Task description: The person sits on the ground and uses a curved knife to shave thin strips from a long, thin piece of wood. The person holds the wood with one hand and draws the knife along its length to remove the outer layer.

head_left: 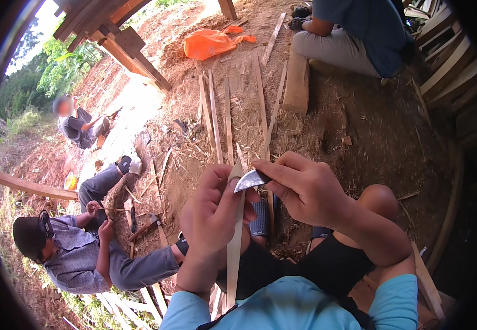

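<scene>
A long pale wooden strip runs upright in front of me, its upper end tapering to a point. My left hand is closed around the strip near that end, the thumb lying along it. In my right hand is a knife with a short curved blade, its handle hidden in my fingers. The blade lies across the strip close to my left thumb. Whether it is cutting into the wood I cannot tell. Below my hands, the strip passes down between my knees toward my lap.
Several thin wooden strips lie on the dirt ahead, beyond them an orange plastic bag. At left sits a person in a cap, near a hammer. Another person sits by a squared timber. Planks lean at right.
</scene>
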A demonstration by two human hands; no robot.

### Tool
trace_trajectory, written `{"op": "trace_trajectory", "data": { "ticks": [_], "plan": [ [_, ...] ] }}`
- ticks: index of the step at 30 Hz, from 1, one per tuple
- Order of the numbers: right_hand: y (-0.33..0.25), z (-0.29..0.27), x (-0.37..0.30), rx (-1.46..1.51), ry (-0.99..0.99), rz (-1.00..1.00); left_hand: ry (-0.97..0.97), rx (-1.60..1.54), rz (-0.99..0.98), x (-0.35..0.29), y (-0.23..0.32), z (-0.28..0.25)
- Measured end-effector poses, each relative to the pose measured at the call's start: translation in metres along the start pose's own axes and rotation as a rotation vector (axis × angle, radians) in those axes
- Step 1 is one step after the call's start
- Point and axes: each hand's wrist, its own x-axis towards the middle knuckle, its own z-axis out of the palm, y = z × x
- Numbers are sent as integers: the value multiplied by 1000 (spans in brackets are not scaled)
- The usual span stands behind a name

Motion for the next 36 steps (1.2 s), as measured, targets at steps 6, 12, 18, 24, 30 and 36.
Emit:
{"op": "trace_trajectory", "data": {
  "ticks": [6,12,18,24,30,36],
  "plan": [
    [5,-6,6,-48,3,-7,21,78,63,0,-6,5],
    [12,0,7,-66,86,-24,-6,67,74,7,-11,5],
    [21,-1,14,-145,260,-35,23,38,52,6,-3,13],
    [37,-3,25,-126,515,56,-99,25,32,-6,0,23],
    [10,-37,15,163,458,308,-3,-1,21,-23,5,19],
    [-9,1,-1,3,170,-13,-114,-347,75,-6,1,-14]
  ]
}}
